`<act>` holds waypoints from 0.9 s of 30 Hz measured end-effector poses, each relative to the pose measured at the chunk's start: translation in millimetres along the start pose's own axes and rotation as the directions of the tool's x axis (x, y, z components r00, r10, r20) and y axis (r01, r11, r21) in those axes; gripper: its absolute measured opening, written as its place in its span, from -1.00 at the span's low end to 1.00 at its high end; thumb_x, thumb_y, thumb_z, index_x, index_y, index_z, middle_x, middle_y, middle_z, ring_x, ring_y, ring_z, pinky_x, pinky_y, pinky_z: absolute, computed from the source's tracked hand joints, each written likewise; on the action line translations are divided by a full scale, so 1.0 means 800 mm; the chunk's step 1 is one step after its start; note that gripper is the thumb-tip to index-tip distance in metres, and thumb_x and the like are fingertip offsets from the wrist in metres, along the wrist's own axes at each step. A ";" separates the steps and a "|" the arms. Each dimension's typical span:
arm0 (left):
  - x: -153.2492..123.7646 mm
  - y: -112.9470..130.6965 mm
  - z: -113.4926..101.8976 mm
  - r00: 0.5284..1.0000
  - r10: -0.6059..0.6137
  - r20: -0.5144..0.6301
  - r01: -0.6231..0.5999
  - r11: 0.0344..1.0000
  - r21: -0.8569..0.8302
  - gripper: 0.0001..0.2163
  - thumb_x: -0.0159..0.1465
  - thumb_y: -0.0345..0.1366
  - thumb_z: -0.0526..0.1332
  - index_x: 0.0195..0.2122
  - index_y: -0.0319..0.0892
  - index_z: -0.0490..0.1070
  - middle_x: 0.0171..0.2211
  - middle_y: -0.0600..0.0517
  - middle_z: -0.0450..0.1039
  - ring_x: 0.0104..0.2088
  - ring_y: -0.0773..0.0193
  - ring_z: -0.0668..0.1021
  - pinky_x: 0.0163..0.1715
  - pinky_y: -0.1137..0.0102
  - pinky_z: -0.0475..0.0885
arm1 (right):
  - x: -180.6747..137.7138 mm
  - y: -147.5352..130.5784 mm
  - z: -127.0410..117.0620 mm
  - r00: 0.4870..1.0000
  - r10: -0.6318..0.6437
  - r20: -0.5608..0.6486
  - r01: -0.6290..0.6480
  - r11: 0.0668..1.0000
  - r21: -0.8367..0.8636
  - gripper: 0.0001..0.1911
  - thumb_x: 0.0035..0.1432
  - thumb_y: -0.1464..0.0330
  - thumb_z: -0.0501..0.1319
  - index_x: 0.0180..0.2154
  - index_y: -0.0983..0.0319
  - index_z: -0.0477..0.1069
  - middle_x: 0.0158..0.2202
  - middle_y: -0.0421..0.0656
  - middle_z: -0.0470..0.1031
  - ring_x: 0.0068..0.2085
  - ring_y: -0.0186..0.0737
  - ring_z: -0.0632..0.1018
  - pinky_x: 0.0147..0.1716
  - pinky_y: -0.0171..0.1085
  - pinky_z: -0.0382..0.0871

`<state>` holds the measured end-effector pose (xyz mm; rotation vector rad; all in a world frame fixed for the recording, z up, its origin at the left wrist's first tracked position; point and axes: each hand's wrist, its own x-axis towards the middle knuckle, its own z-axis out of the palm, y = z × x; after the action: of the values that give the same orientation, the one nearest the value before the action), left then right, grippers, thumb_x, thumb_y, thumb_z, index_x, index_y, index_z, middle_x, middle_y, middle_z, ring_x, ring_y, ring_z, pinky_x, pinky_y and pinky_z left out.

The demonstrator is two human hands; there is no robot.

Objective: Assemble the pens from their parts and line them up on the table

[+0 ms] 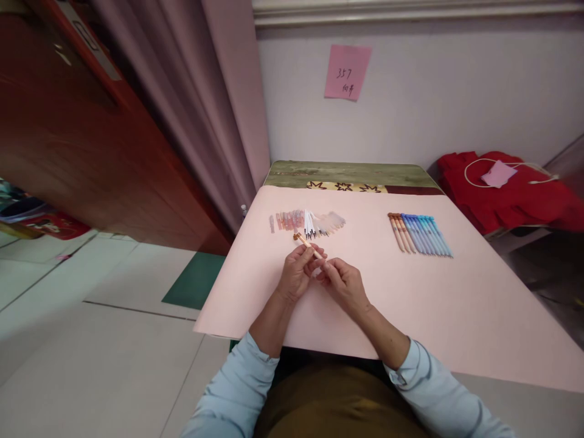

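Note:
A light-coloured pen [304, 240] with a brown topper is held slantwise above the table, its topper end pointing up and left. My left hand [294, 274] is closed around the barrel, thumb on top. At the lower end my right hand [345, 283] has its fingertips pinched together on the pen; the very tip is hidden by the fingers. Just beyond lie white refills [309, 222] with dark tips, flanked by small patterned pen parts [290, 219] on the left and clear pale pieces [332, 222] on the right.
Several pens [420, 235], brown-and-cream to blue, lie in a row on the right of the pink-covered table [365, 328]. Red cloth [515, 201] with a white cable sits beyond the right edge. A wooden door [114, 152] and a curtain [219, 109] stand at the left.

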<state>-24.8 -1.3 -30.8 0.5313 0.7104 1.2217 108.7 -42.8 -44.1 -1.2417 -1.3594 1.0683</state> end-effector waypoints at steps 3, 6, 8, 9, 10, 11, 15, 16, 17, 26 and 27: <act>-0.001 0.000 0.000 1.000 0.000 0.025 -0.001 1.000 0.017 -0.73 0.09 -0.25 0.44 -0.28 -0.30 0.49 -0.34 -0.08 0.55 -0.34 0.33 0.60 -0.35 0.54 0.51 | 0.002 0.001 0.000 1.000 0.012 0.015 -0.013 1.000 0.022 -0.54 0.30 0.01 0.04 -0.38 0.19 0.47 -0.51 -0.15 0.56 -0.51 -0.22 0.54 -0.44 -0.27 0.45; 0.000 0.000 -0.001 0.999 0.045 0.030 -0.046 0.999 0.024 -0.75 0.10 -0.25 0.42 -0.29 -0.30 0.49 -0.37 -0.05 0.53 -0.37 0.35 0.59 -0.37 0.54 0.51 | 0.004 0.000 0.000 0.999 0.012 0.030 -0.011 1.000 0.000 -0.52 0.31 0.02 0.02 -0.37 0.20 0.50 -0.55 -0.17 0.52 -0.54 -0.25 0.50 -0.47 -0.29 0.42; 0.001 0.001 -0.003 0.997 0.077 0.013 -0.077 0.997 0.020 -0.75 0.09 -0.25 0.43 -0.30 -0.30 0.49 -0.38 -0.03 0.52 -0.37 0.35 0.58 -0.37 0.54 0.51 | 0.005 -0.001 -0.001 1.000 -0.009 0.022 0.010 0.998 -0.059 -0.59 0.29 0.04 0.08 -0.30 0.20 0.51 -0.56 -0.22 0.48 -0.55 -0.29 0.46 -0.49 -0.32 0.37; 0.002 0.001 -0.003 0.996 0.088 0.002 -0.088 0.996 0.017 -0.75 0.08 -0.25 0.43 -0.31 -0.30 0.49 -0.38 -0.03 0.52 -0.36 0.35 0.58 -0.36 0.54 0.51 | 0.005 -0.001 -0.002 1.000 -0.020 0.001 0.020 0.996 -0.091 -0.64 0.25 0.06 0.14 -0.25 0.19 0.50 -0.57 -0.24 0.46 -0.56 -0.31 0.44 -0.51 -0.34 0.34; 0.003 0.001 -0.004 0.995 0.096 -0.010 -0.095 0.995 0.013 -0.75 0.07 -0.26 0.44 -0.31 -0.30 0.50 -0.38 -0.03 0.52 -0.35 0.35 0.58 -0.36 0.54 0.51 | 0.005 -0.001 -0.002 0.999 -0.029 -0.030 0.026 0.993 -0.116 -0.67 0.20 0.07 0.20 -0.22 0.19 0.47 -0.57 -0.27 0.44 -0.57 -0.32 0.42 -0.53 -0.35 0.31; 0.004 0.001 -0.005 0.995 0.100 -0.020 -0.100 0.995 0.010 -0.74 0.06 -0.26 0.45 -0.31 -0.30 0.50 -0.38 -0.02 0.51 -0.35 0.34 0.58 -0.35 0.53 0.52 | 0.004 -0.001 -0.002 0.997 -0.036 -0.062 0.027 0.991 -0.130 -0.68 0.15 0.09 0.26 -0.21 0.20 0.45 -0.57 -0.29 0.43 -0.57 -0.34 0.40 -0.55 -0.36 0.29; 0.005 0.002 -0.005 0.995 0.096 -0.021 -0.096 0.995 0.016 -0.75 0.06 -0.27 0.45 -0.31 -0.30 0.50 -0.37 -0.03 0.51 -0.35 0.34 0.58 -0.35 0.54 0.52 | 0.001 -0.002 -0.002 0.995 -0.011 -0.097 0.005 0.998 -0.067 -0.69 0.12 0.09 0.28 -0.33 0.21 0.39 -0.52 -0.22 0.51 -0.54 -0.32 0.46 -0.52 -0.36 0.33; 0.005 0.002 -0.005 0.995 0.093 -0.016 -0.093 0.995 0.022 -0.75 0.07 -0.26 0.44 -0.31 -0.30 0.50 -0.37 -0.03 0.52 -0.35 0.35 0.58 -0.35 0.54 0.52 | 0.000 -0.003 -0.002 0.996 -0.001 -0.088 -0.003 0.999 -0.049 -0.69 0.15 0.08 0.26 -0.34 0.20 0.39 -0.50 -0.19 0.53 -0.53 -0.30 0.48 -0.51 -0.35 0.35; 0.004 0.002 -0.004 0.996 0.090 -0.011 -0.089 0.996 0.028 -0.75 0.07 -0.26 0.44 -0.31 -0.30 0.50 -0.37 -0.03 0.52 -0.36 0.36 0.58 -0.34 0.54 0.52 | -0.001 -0.003 -0.002 0.997 0.004 -0.079 -0.007 0.999 -0.043 -0.68 0.17 0.07 0.23 -0.34 0.20 0.40 -0.49 -0.18 0.55 -0.52 -0.29 0.51 -0.49 -0.34 0.38; 0.000 0.003 -0.001 0.997 0.072 0.020 -0.073 0.996 0.046 -0.74 0.08 -0.24 0.43 -0.30 -0.31 0.51 -0.36 -0.06 0.53 -0.35 0.34 0.58 -0.33 0.52 0.53 | 0.005 0.002 -0.003 0.999 0.017 -0.035 -0.019 0.999 -0.050 -0.52 0.32 0.01 0.00 -0.44 0.18 0.42 -0.62 -0.20 0.47 -0.61 -0.28 0.45 -0.54 -0.32 0.35; 0.001 0.003 -0.002 0.996 0.088 0.010 -0.088 0.995 0.044 -0.75 0.08 -0.25 0.43 -0.30 -0.31 0.51 -0.37 -0.05 0.52 -0.36 0.35 0.58 -0.34 0.52 0.53 | 0.005 0.002 -0.003 1.000 0.015 -0.024 -0.017 0.998 -0.067 -0.53 0.31 0.01 0.01 -0.41 0.18 0.44 -0.61 -0.21 0.47 -0.60 -0.28 0.45 -0.54 -0.32 0.34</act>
<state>-27.0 0.0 -30.6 0.6091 0.7147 1.2873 111.3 -38.8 -44.7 -1.3127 -1.3793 1.0231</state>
